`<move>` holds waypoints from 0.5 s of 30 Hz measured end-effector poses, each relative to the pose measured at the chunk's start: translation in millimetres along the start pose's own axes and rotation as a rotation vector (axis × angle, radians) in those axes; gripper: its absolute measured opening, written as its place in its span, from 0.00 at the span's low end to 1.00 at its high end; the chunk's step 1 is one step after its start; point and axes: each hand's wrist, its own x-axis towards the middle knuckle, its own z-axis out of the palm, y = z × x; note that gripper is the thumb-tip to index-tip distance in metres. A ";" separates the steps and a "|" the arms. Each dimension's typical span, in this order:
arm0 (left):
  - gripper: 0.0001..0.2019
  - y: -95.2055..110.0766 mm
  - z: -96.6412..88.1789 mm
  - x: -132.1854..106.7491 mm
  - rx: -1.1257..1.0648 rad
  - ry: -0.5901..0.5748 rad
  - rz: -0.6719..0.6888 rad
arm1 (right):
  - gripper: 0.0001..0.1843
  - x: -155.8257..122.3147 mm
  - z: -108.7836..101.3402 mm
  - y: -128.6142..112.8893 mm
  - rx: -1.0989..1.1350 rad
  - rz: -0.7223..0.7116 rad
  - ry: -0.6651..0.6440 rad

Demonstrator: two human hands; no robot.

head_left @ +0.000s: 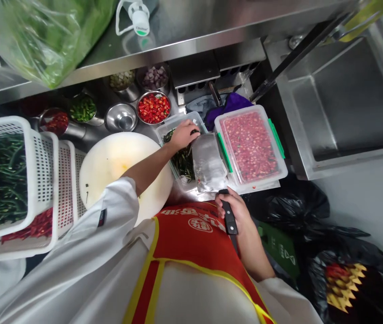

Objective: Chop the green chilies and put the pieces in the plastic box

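Observation:
My right hand [234,207] is wrapped around the black handle of a cleaver [209,162]. Its broad, wet-looking blade lies over the right side of a clear plastic container [177,173]. Inside are dark green chopped pieces [184,163], probably chili, partly covered by the blade and my arm. Over that container reaches my left hand [183,135], its fingers loosely bent and a little apart beside the blade's far corner; the thumb and anything under the palm are hidden. Under my left forearm sits a round white cutting board [110,155] with a few dark scraps.
A lidded box of chopped red pieces [248,146] stands to the right, before a steel sink [357,94]. Behind are bowls, including sliced red chilies [154,108] and a bare metal bowl [121,118]. White baskets [44,171] stand left; a steel shelf [178,40] overhangs the back.

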 end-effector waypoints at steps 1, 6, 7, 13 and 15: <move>0.08 -7.1 -0.4 7.0 0.010 0.019 -0.041 | 0.15 -4.7 -4.2 1.3 0.001 0.000 0.014; 0.06 -22.4 -22.5 12.7 0.035 0.135 -0.137 | 0.15 -26.8 -17.4 11.5 -0.037 0.021 0.083; 0.07 -25.4 -33.7 5.8 0.035 0.155 -0.138 | 0.15 -30.1 -17.0 13.6 -0.049 0.028 0.092; 0.10 -79.1 -127.7 -107.6 0.089 0.183 -0.324 | 0.09 -26.9 -2.9 23.8 -0.264 0.068 -0.004; 0.13 -98.6 -146.9 -166.0 0.127 0.149 -0.437 | 0.10 -14.7 3.3 27.7 -0.394 0.104 -0.110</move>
